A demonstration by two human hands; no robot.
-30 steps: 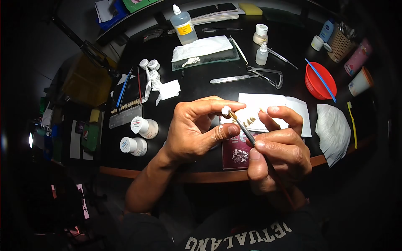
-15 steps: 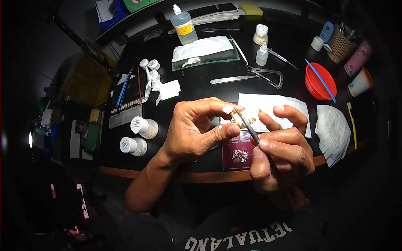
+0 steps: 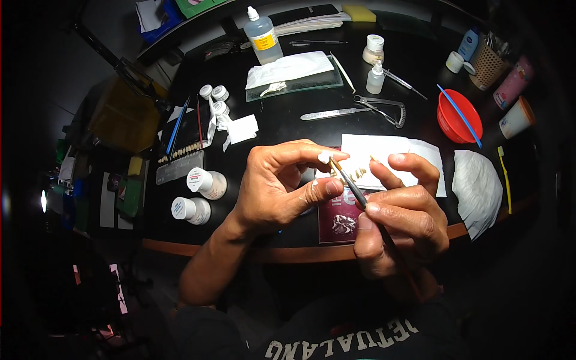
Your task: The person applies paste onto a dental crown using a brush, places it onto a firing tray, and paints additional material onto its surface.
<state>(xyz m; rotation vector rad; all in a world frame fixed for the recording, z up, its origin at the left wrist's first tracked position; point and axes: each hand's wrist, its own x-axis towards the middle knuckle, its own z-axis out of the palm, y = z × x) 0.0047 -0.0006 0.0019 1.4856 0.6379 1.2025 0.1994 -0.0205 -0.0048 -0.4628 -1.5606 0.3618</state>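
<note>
Head view: left hand pinches a white piece; right hand grips a brush, tip against it.

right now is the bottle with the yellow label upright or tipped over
Upright: the yellow-labelled bottle stands on its base, with its white nozzle pointing up.
</note>
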